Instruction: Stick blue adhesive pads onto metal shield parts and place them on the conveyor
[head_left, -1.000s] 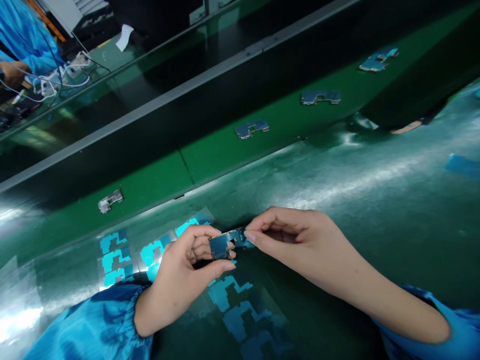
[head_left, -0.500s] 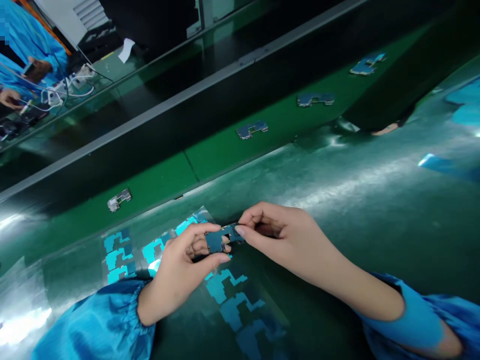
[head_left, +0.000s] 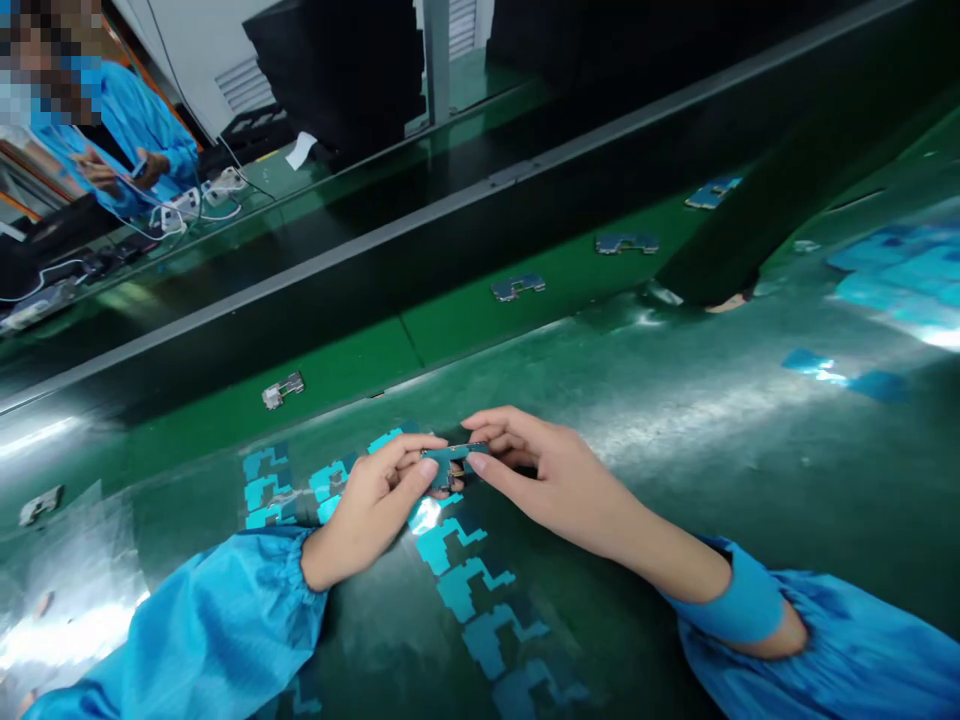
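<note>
A small dark circuit board (head_left: 442, 470) is held between my two hands, above the green work surface (head_left: 645, 440). My left hand (head_left: 375, 500) pinches its left part, with the thumb on top. At the board's right end is my right hand (head_left: 547, 480), its thumb and forefinger close around the edge; the exact contact there is hard to see. Below and beside the hands lie clear sheets with bright blue cut-out film pieces (head_left: 472, 590). More film pieces (head_left: 266, 490) lie left of my left hand.
Beyond the surface runs a green strip (head_left: 360, 360) carrying several boards (head_left: 517, 288). A dark sleeve (head_left: 780, 200) reaches across at the right, near blue films (head_left: 892, 260). Another person (head_left: 142, 110) in blue is at the upper left, near cables and sockets.
The view has shifted, showing more on the left. My left thumb has moved onto the board, and the board has tilted. My right forefinger has lifted a little from its edge.
</note>
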